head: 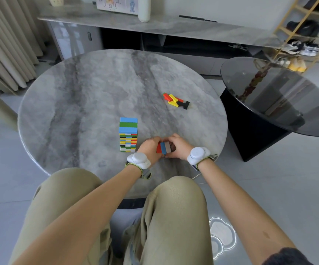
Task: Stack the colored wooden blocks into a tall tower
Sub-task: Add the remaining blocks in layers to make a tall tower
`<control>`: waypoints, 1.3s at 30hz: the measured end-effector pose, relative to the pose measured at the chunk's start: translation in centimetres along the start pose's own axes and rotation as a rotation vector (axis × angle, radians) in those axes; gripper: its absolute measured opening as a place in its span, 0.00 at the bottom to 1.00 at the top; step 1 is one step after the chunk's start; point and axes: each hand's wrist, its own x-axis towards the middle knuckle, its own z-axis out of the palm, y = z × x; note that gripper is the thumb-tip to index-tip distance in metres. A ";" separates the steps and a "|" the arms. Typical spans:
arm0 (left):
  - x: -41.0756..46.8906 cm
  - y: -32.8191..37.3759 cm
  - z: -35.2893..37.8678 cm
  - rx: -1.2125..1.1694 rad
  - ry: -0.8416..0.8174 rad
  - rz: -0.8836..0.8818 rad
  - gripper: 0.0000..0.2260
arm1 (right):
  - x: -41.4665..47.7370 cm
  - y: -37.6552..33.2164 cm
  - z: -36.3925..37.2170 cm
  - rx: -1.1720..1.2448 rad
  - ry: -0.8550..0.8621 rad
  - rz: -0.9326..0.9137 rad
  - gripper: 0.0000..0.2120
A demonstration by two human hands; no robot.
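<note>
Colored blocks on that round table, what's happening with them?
A seated person is building a tower of colored blocks on the marble table. The tower stands upright, many layers high. Just right of it, the left hand and right hand together grip a set of three blocks, red, blue and pale, side by side. A pile of loose blocks lies farther back.

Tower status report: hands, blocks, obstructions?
Left hand and right hand grip a three-block set together. Tower upright beside left hand. Loose blocks farther back, out of the way.
</note>
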 end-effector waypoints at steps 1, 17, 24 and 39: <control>-0.2 0.6 -0.5 0.011 0.017 0.021 0.17 | -0.5 -0.2 -0.8 -0.004 0.018 -0.009 0.28; -2.9 -1.4 -16.3 0.000 0.262 0.276 0.21 | 0.0 -12.7 -7.2 0.048 0.260 -0.319 0.27; -1.8 -5.3 -15.8 -0.096 0.170 0.241 0.22 | 2.0 -12.5 -3.8 0.148 0.260 -0.262 0.25; -0.9 -6.1 -14.9 -0.077 0.059 0.230 0.23 | 2.2 -11.3 -3.5 0.120 0.178 -0.221 0.26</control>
